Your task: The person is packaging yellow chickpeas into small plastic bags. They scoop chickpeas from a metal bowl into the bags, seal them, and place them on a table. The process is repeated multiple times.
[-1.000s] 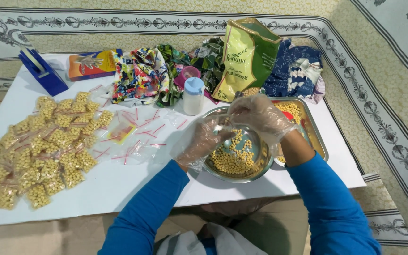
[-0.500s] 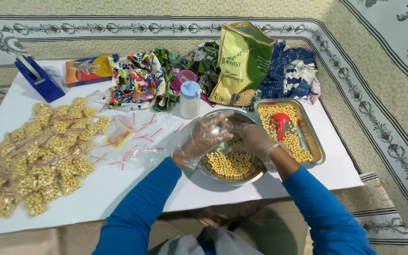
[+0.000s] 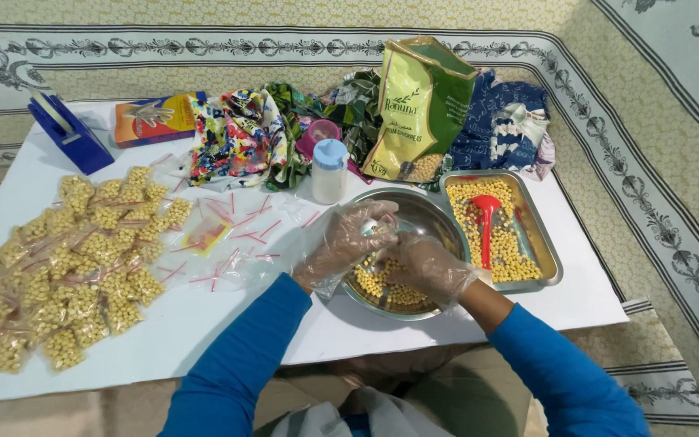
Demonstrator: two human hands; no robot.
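Both hands wear clear plastic gloves and meet over a round steel bowl (image 3: pixel 440 212) that holds yellow chickpeas (image 3: pixel 382 285). My left hand (image 3: pixel 343 247) pinches what looks like a small clear bag at the bowl's near-left rim. My right hand (image 3: pixel 432 271) is curled inside the bowl, its fingertips touching the left hand's, seemingly cupping a few chickpeas. To the right of the bowl stands a steel tray (image 3: pixel 549 257) of chickpeas with a red scoop (image 3: pixel 485 222) lying in it.
A heap of several filled chickpea bags (image 3: pixel 66 259) covers the table's left. Red strips (image 3: pixel 240 217) and empty clear bags (image 3: pixel 232 267) lie in the middle. Behind are a white bottle (image 3: pixel 330 171), a yellow-green pouch (image 3: pixel 426 109), patterned cloths (image 3: pixel 240 137), an orange box (image 3: pixel 154 119) and a blue tape dispenser (image 3: pixel 66 129).
My right hand came down from above the bowl into the chickpeas, then drew in to meet the left hand. The left hand stayed at the bowl's left rim.
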